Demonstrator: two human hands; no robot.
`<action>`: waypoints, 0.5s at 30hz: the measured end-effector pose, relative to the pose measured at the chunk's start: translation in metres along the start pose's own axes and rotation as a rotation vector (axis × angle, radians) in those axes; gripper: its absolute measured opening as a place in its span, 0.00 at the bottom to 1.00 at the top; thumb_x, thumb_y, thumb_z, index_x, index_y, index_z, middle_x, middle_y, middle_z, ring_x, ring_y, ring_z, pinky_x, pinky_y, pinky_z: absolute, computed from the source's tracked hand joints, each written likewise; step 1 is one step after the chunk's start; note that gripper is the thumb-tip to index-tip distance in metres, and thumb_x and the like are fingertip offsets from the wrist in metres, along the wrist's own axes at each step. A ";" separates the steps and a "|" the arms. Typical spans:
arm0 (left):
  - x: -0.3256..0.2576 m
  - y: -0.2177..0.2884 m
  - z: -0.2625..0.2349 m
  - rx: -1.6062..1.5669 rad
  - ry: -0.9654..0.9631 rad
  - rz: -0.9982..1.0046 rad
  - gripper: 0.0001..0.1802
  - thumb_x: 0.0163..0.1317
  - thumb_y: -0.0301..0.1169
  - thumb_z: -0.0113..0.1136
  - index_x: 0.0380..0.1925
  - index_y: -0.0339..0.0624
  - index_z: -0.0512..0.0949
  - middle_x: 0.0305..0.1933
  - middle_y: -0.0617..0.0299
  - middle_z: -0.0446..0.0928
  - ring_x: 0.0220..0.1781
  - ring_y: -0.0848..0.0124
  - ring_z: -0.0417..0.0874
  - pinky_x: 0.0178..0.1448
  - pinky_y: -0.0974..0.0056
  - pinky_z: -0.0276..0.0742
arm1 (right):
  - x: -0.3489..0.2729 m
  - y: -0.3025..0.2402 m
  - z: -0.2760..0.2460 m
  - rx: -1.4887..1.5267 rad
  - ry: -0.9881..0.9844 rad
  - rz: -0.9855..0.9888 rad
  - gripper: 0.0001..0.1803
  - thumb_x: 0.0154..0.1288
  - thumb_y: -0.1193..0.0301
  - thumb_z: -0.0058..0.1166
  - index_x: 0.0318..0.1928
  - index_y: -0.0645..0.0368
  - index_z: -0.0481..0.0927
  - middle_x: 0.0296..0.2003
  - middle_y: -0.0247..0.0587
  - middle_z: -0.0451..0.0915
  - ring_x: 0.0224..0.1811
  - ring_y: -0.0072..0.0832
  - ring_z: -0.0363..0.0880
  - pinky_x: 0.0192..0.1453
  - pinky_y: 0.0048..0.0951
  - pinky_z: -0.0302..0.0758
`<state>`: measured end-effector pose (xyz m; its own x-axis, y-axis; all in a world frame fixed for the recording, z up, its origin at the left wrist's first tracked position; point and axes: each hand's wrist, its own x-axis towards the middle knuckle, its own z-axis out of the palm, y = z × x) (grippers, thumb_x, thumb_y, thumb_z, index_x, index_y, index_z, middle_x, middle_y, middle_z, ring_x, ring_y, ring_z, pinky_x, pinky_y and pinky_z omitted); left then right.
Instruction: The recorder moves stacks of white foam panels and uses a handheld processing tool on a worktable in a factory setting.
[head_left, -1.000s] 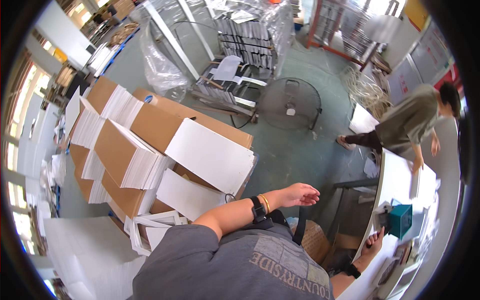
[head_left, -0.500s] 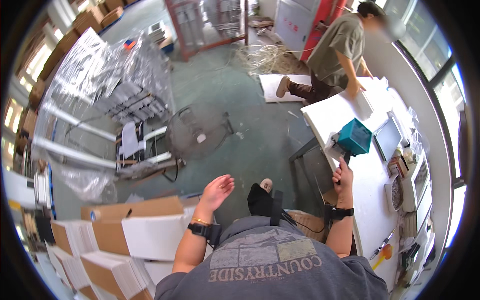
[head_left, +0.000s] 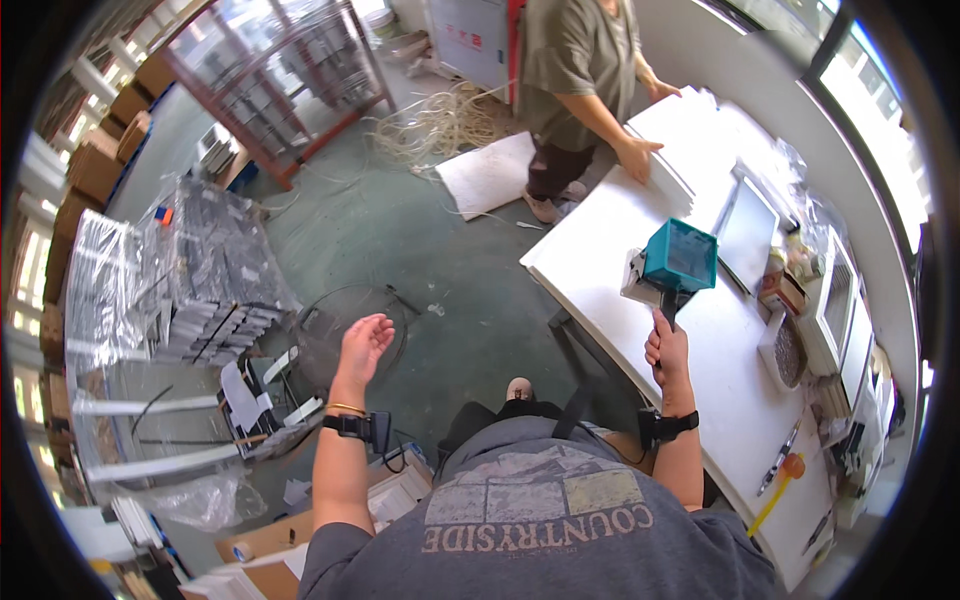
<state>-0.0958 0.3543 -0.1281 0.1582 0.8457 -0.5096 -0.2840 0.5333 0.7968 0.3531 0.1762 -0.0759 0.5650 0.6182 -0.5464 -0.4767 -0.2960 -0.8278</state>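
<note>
My right hand is wrapped round the black handle of a teal box-shaped tool. The tool has an open-looking square face and a whitish part on its left side; its exact kind I cannot make out. It is held up over the white worktable, or appears so from above. Raised over the floor on the left, my left hand holds nothing, its fingers loosely stretched and slightly bent. At the table's far end a co-worker stands with both hands on a stack of white sheets.
A flat dark-framed panel, small boxes and a round container line the table's right side. A pen-like tool lies nearer. On the left stand a floor fan and a plastic-wrapped stack. Tangled straps lie far off.
My view has turned to the right and moved closer to the table. The co-worker has gone from leaning to standing upright at the stack. The teal tool stays in my right hand.
</note>
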 end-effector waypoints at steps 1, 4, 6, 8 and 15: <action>0.017 0.011 0.003 0.098 -0.008 0.023 0.09 0.60 0.30 0.50 0.38 0.38 0.72 0.34 0.60 0.76 0.34 0.72 0.77 0.42 0.68 0.75 | 0.002 -0.005 -0.001 0.002 0.012 -0.013 0.16 0.61 0.62 0.51 0.23 0.53 0.61 0.10 0.23 0.56 0.06 0.13 0.52 0.08 0.18 0.49; 0.064 0.050 0.011 0.658 -0.076 0.133 0.11 0.60 0.31 0.49 0.39 0.36 0.73 0.35 0.59 0.77 0.30 0.73 0.78 0.37 0.69 0.75 | 0.008 -0.020 0.002 -0.022 0.100 -0.026 0.16 0.59 0.61 0.53 0.25 0.55 0.63 0.10 0.24 0.57 0.06 0.13 0.53 0.08 0.18 0.50; 0.091 0.065 0.032 0.847 -0.164 0.206 0.12 0.60 0.31 0.49 0.40 0.36 0.73 0.34 0.59 0.77 0.30 0.74 0.78 0.36 0.70 0.75 | 0.008 -0.027 0.002 -0.021 0.148 -0.024 0.16 0.59 0.61 0.53 0.25 0.56 0.63 0.10 0.24 0.58 0.06 0.13 0.53 0.08 0.18 0.50; 0.114 0.079 0.057 1.218 -0.316 0.150 0.13 0.58 0.32 0.51 0.40 0.35 0.74 0.32 0.58 0.77 0.29 0.72 0.79 0.34 0.69 0.75 | 0.010 -0.031 0.002 -0.042 0.195 -0.046 0.17 0.60 0.61 0.52 0.22 0.54 0.61 0.10 0.23 0.56 0.05 0.13 0.52 0.07 0.17 0.49; 0.176 0.024 0.176 1.194 -0.901 0.020 0.15 0.57 0.33 0.53 0.41 0.35 0.74 0.33 0.56 0.78 0.32 0.71 0.79 0.38 0.67 0.74 | 0.041 -0.028 0.047 0.057 0.243 -0.015 0.14 0.59 0.62 0.53 0.26 0.54 0.64 0.10 0.24 0.57 0.06 0.13 0.53 0.07 0.18 0.51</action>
<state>0.0918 0.5197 -0.1416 0.8049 0.3433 -0.4841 0.5566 -0.1539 0.8164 0.3581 0.2438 -0.0687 0.7141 0.4269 -0.5548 -0.5008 -0.2423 -0.8310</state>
